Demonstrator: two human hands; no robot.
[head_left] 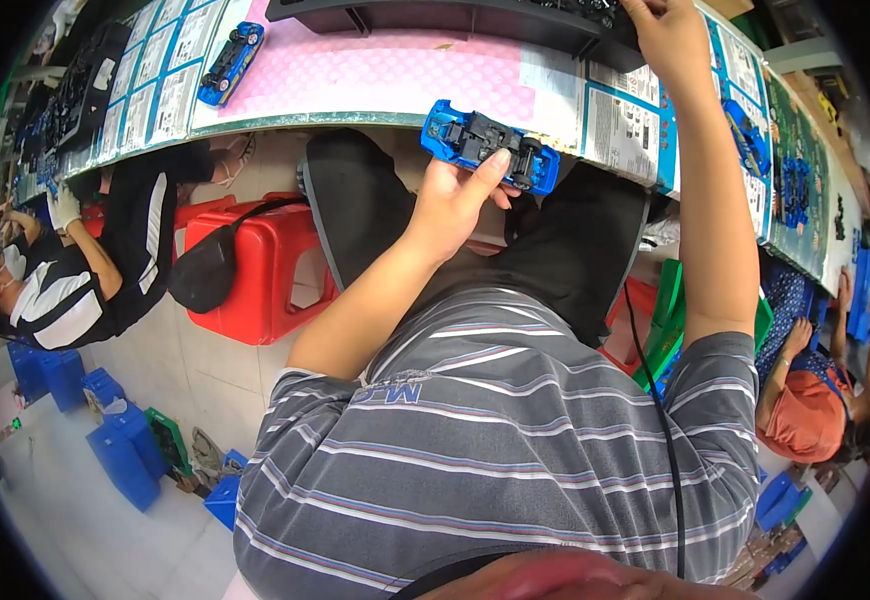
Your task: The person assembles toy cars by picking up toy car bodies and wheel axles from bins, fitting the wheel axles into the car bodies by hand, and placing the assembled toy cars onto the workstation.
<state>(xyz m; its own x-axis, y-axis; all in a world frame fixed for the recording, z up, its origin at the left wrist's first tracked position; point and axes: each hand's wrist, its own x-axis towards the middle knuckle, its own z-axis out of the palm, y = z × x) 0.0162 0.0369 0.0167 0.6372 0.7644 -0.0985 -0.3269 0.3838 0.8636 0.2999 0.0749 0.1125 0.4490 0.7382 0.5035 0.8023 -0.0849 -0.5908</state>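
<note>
My left hand grips a blue toy car over my lap, close to the table edge. The car is turned bottom up, so its black underside and dark wheels show. At the top edge of the view, my right hand reaches to the right end of a long black tray. Small black parts lie in that tray. The right fingers are curled together and partly cut off by the frame; what they pinch, if anything, is hidden.
Another blue toy car lies on the table at the left, beside a pink bubble-wrap sheet. More blue cars lie to the right. A co-worker sits at the left near a red stool; another person is at the right.
</note>
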